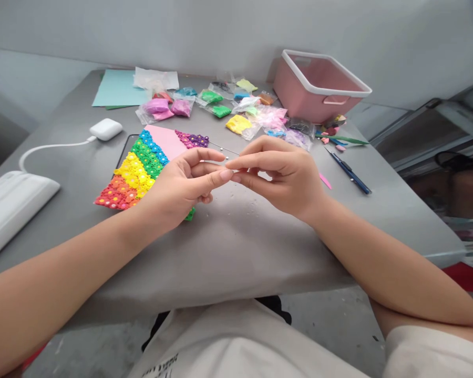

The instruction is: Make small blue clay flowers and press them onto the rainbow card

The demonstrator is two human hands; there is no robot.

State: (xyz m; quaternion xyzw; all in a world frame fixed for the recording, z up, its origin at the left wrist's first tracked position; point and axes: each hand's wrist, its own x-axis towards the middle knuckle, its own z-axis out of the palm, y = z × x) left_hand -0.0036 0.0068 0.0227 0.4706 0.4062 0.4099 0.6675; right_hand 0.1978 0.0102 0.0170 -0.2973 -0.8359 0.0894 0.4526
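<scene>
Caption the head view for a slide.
Left hand and right hand meet over a gray table, near a partly flower-covered panel; colorful packets and pink bin behind.

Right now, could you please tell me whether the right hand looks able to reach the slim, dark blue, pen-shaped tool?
Probably yes: the tool lies to the right of the right hand, with only a thin pink strip near the way, though its fingertips are close against the left hand.

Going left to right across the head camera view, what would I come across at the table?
White power bank, small white case, left hand, right hand, dark blue pen-like tool.
</scene>
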